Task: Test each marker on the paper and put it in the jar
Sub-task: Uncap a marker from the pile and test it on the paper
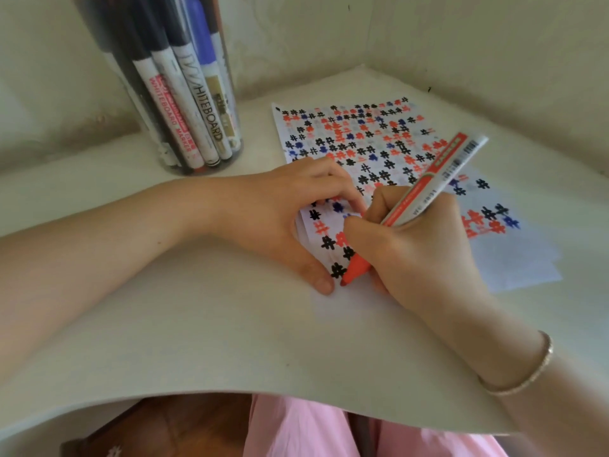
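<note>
Right hand (425, 255) fingers clamped on red marker (428, 196); left hand (280, 212) fingers spread on paper (514, 258); jar (184, 94) markers seemingly labelled "WHITEBOARD".

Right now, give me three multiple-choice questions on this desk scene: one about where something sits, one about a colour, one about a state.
1. Where does the jar stand?
A. far left of the paper
B. on the paper
C. at the table's near edge

2. What colour is the tip of the marker in the right hand?
A. blue
B. red
C. black

3. What is the left hand doing?
A. lifting the jar
B. resting on the paper
C. holding a cap in the air

Key: 1 A, the jar stands beyond the left forearm; 2 B, the uncapped tip shows red; 3 B, its fingers lie on the sheet.
</note>
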A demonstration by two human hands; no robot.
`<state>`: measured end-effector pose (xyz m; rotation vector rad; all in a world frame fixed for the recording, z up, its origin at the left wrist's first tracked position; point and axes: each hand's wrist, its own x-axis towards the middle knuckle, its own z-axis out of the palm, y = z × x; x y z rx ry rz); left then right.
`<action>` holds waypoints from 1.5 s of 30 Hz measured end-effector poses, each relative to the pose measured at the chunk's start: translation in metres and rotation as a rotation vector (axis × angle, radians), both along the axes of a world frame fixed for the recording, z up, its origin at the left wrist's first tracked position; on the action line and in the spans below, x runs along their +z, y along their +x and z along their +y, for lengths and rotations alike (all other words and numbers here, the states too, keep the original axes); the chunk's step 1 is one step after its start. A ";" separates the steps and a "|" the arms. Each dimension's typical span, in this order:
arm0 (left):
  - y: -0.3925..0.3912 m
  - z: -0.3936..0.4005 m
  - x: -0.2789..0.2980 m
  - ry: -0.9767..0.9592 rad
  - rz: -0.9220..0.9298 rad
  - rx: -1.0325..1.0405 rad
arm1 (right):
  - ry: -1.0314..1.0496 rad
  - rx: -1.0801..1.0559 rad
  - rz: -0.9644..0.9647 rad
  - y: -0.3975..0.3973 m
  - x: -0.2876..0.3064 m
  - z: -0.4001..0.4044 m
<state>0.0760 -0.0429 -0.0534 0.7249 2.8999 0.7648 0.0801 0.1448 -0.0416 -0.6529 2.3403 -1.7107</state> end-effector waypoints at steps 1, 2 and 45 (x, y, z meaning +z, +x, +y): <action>0.005 0.001 0.002 0.019 -0.002 -0.034 | -0.017 -0.006 -0.008 -0.001 -0.004 0.000; 0.005 0.001 0.003 0.019 0.006 -0.046 | -0.014 0.002 -0.019 -0.001 -0.002 0.000; 0.014 0.006 0.018 -0.018 -0.131 0.035 | 0.009 0.006 0.015 0.002 0.001 -0.001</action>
